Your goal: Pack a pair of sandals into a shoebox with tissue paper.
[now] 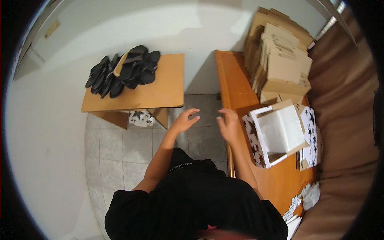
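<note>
My left hand (186, 121) is held up in the air over the gap between two tables, its fingers apart and nothing in them. Facing it, my right hand (228, 125) is likewise empty, thumb and fingers spread, close to the edge of the right-hand table. Nearest to the right hand is an open cardboard box (262, 138) with black stars on its white sides and a sheet of white paper (282, 130) inside. A pile of black sandals (130, 70) lies on the small left table (170, 86), beyond the left hand.
Folded brown cardboard boxes (284, 64) stand stacked at the back of the right table (230, 74). Star-printed cardboard (310, 136) lies beside the open box, and crumpled plastic (311, 196) farther down. A star-patterned bundle (141, 119) sits under the left table. A brown curtain (344, 120) hangs at the right.
</note>
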Available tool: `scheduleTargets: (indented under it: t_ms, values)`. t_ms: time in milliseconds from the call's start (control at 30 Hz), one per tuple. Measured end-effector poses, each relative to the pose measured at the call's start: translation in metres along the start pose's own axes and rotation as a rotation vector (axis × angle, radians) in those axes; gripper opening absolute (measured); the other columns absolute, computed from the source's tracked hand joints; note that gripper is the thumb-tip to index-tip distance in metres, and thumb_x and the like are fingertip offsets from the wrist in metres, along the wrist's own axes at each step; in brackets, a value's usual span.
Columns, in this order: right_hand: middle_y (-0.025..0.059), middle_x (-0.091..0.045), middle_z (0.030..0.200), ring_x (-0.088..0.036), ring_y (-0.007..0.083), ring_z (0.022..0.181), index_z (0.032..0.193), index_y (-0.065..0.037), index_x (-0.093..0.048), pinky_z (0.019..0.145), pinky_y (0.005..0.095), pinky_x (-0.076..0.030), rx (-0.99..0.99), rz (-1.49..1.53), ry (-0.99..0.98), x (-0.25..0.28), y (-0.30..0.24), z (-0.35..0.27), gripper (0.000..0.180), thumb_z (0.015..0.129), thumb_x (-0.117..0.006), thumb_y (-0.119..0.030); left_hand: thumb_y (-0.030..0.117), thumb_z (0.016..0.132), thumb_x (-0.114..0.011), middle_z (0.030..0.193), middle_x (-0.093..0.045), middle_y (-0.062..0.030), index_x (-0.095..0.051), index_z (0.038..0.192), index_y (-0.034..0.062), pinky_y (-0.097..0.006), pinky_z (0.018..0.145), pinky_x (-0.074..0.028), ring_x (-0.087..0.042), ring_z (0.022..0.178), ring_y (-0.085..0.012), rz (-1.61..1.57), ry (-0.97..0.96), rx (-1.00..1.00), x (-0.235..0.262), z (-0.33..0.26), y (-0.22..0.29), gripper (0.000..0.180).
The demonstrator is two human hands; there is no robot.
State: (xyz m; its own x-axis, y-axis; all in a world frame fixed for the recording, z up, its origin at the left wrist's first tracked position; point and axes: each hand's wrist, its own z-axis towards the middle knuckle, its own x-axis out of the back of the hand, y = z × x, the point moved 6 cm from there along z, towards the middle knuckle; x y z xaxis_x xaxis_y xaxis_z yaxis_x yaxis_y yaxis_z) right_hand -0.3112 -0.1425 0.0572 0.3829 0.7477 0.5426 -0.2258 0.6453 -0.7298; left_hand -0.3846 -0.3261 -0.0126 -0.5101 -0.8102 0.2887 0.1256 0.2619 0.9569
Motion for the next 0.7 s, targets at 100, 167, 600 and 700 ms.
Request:
scheduleTargets:
  t_ms: [100, 167, 600, 700]
  values:
    - [0.0148, -0.055, 0.103, -0.048, 0.0322, 0.102, 0.099, -0.005, -0.057, 0.092, 0.0404, -0.034, 0.153, 0.080, -0.248, -0.080, -0.039, 0.011, 0.025, 0.076, -0.060, -0.012, 0.024, 0.082, -0.059, 0.114, -0.057, -0.0147, -0.053, 0.115, 0.0022, -0.035, 0.094, -0.039, -0.053, 0.107, -0.0248, 0.044, 0.068, 0.038, 0.053, -0.012, -0.012, 0.040]
    - [0.0135, -0.055, 0.106, -0.052, 0.0280, 0.100, 0.103, -0.004, -0.056, 0.087, 0.0360, -0.040, 0.185, 0.250, -0.564, -0.140, -0.056, 0.015, 0.027, 0.077, -0.061, -0.011, 0.025, 0.083, -0.058, 0.116, -0.056, -0.0155, -0.051, 0.117, -0.0001, -0.035, 0.092, -0.040, -0.053, 0.108, -0.0248, 0.072, 0.093, 0.086, 0.090, -0.023, -0.023, 0.043]
    - [0.0156, -0.052, 0.106, -0.051, 0.0280, 0.100, 0.109, 0.000, -0.053, 0.087, 0.0346, -0.042, 0.339, 0.259, -0.776, -0.350, -0.140, 0.143, 0.033, 0.079, -0.059, -0.013, 0.032, 0.077, -0.064, 0.109, -0.056, -0.0196, -0.054, 0.112, 0.0020, -0.038, 0.090, -0.040, -0.052, 0.103, -0.0320, 0.454, 0.656, 0.209, 0.369, -0.066, -0.119, 0.047]
    - [0.0168, -0.050, 0.108, -0.048, 0.0319, 0.105, 0.109, -0.001, -0.051, 0.093, 0.0365, -0.037, 0.354, 0.196, -0.811, -0.391, -0.152, 0.167, 0.034, 0.078, -0.059, -0.013, 0.038, 0.072, -0.067, 0.112, -0.051, -0.0219, -0.052, 0.114, 0.0072, -0.043, 0.092, -0.036, -0.046, 0.107, -0.0375, 0.524, 0.906, 0.397, 0.426, -0.071, -0.140, 0.054]
